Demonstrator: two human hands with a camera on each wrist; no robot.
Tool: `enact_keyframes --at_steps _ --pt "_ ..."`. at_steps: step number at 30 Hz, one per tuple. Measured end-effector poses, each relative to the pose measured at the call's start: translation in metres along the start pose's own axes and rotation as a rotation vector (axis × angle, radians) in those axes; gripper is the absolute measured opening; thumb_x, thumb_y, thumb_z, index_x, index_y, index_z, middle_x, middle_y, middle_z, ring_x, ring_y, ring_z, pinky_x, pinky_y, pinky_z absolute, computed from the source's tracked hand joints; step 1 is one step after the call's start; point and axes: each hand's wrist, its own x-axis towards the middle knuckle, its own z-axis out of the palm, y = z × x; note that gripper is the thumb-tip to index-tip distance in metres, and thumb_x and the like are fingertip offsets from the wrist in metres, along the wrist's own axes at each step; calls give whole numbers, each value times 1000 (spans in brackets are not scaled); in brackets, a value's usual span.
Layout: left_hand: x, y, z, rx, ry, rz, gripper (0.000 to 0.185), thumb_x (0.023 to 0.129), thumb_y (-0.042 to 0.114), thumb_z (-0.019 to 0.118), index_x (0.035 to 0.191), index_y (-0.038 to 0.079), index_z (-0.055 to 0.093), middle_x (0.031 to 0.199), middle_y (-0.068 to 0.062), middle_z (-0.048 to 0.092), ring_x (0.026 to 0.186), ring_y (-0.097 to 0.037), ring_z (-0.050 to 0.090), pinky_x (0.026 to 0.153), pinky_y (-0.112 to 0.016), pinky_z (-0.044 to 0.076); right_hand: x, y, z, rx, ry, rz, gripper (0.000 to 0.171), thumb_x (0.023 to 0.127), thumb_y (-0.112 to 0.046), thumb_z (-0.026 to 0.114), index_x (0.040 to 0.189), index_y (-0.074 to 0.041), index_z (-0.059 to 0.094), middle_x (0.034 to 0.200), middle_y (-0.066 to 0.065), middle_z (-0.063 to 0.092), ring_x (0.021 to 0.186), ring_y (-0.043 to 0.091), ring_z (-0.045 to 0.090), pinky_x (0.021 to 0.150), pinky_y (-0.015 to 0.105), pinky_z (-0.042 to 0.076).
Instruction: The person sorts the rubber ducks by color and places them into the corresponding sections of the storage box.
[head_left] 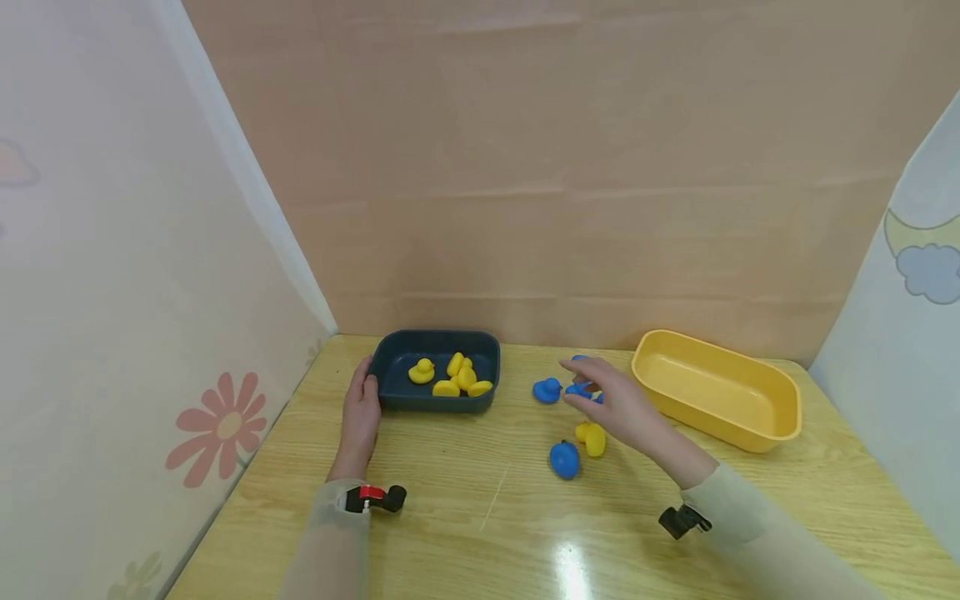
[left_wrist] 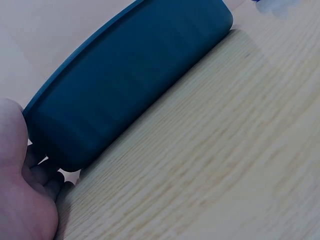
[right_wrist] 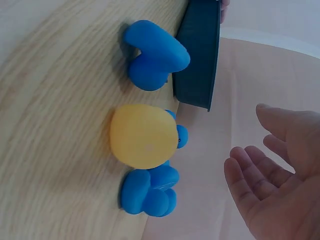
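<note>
A dark blue tray [head_left: 435,392] holds several yellow ducks [head_left: 457,377]. My left hand [head_left: 366,385] rests against the tray's left end, and the left wrist view shows its fingers [left_wrist: 42,172] touching the tray wall [left_wrist: 135,80]. My right hand [head_left: 581,385] hovers open over loose ducks between the trays, and its palm is empty in the right wrist view [right_wrist: 255,145]. A blue duck [head_left: 547,390] lies just left of its fingertips. Another blue duck [head_left: 564,459] and a yellow duck [head_left: 594,439] lie nearer me. The right wrist view shows the yellow duck [right_wrist: 142,136] between two blue ducks [right_wrist: 155,55] [right_wrist: 150,190].
An empty yellow tray [head_left: 757,433] stands at the right, close to my right forearm. The wooden table [head_left: 480,517] is walled by a brown board behind and white patterned panels at both sides.
</note>
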Motion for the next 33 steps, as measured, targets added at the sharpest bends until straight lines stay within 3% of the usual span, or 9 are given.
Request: enact_keyframes --at_steps 9,19,33 --pt "-2 1 1 -4 3 5 54 122 28 35 175 17 33 180 -9 29 168 -32 19 135 -55 17 -22 7 -2 -16 1 -26 50 102 -11 82 149 0 66 132 10 71 110 36 72 95 55 62" --pt "-2 0 0 -3 6 7 54 122 27 35 175 15 33 179 -10 30 167 -33 20 135 -57 17 -42 20 -2 -63 -10 -9 47 101 -16 84 146 -7 71 135 11 71 110 33 73 93 56 62" --pt "-2 0 0 6 8 14 54 122 26 34 175 16 33 179 -10 30 167 -33 20 135 -56 17 -55 36 -2 -5 -58 23 49 100 -17 85 143 0 70 132 14 71 112 34 73 93 50 64"
